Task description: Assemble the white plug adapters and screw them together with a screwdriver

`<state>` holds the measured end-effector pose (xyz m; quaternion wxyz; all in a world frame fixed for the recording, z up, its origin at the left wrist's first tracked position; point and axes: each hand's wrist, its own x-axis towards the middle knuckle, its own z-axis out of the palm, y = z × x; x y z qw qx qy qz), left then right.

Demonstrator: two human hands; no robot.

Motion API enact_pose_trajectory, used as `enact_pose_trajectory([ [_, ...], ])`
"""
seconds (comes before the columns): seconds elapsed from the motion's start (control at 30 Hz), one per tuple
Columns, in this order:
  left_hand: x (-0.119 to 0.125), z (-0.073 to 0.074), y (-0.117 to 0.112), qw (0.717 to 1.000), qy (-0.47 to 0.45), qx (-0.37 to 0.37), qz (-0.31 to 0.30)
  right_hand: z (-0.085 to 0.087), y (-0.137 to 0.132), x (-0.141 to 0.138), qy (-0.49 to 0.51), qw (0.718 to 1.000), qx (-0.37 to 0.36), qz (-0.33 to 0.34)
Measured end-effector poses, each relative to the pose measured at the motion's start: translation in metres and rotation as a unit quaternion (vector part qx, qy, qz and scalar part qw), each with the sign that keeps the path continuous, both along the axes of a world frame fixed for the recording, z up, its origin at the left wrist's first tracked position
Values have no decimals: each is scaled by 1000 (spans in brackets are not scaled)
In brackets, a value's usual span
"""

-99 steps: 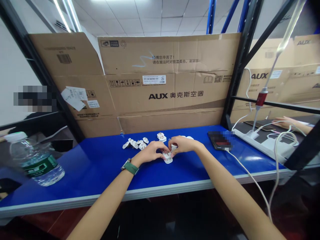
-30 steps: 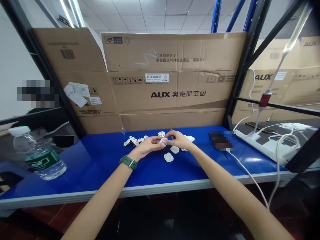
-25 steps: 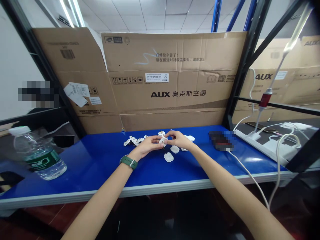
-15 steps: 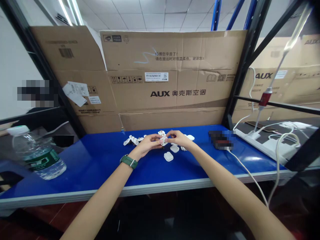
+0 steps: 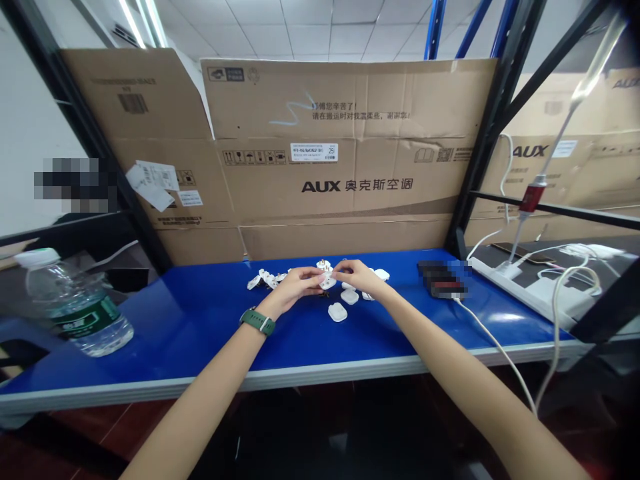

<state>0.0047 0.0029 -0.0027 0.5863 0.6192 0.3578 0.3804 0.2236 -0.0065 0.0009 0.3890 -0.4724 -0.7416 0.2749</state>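
Observation:
My left hand [image 5: 299, 288], with a green-strapped watch [image 5: 259, 321] on its wrist, pinches a small white plastic plug part [image 5: 328, 281]. My right hand [image 5: 359, 275] meets it from the other side, its thumb and forefinger closed on the part's edge. Small details on the part are too fine to make out. Just behind it lies another white part with metal pieces [image 5: 324, 265]. Several loose white parts [image 5: 264, 279] are heaped left of my hands. On the right, a rounded white cover [image 5: 349, 296] lies near my right hand, and a second cover [image 5: 337, 312] sits closer to me.
A water bottle [image 5: 80, 313] stands at the left of the blue tabletop [image 5: 200, 333]. At the right lie a dark device [image 5: 443, 279] with a white cable [image 5: 493, 337] and a power strip [image 5: 520, 293]. A cardboard sheet [image 5: 340, 220] closes the back. A person [image 5: 95, 227] is beyond the left post.
The held white part has turned slightly, so more of its flat face shows. Both hands have stayed in nearly the same place.

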Motion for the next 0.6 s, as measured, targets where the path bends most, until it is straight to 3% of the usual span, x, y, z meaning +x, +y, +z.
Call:
enact_pose_trajectory([
  [0.13,-4,-1,5,1000,17,19,4,-2,3,1,-25,999,17,-31],
  [0.27,-14,-2,15,988,92,95,79,-1,2,5,-42,996,66,-52],
  [0.43,-30,0,25,924,277,185,188,3,-2,11,-27,991,92,-92],
  [0.53,-34,1,26,874,351,264,207,12,-7,12,25,987,139,-77],
  [0.6,-34,1,25,857,369,305,192,25,-16,13,81,981,169,-45],
])
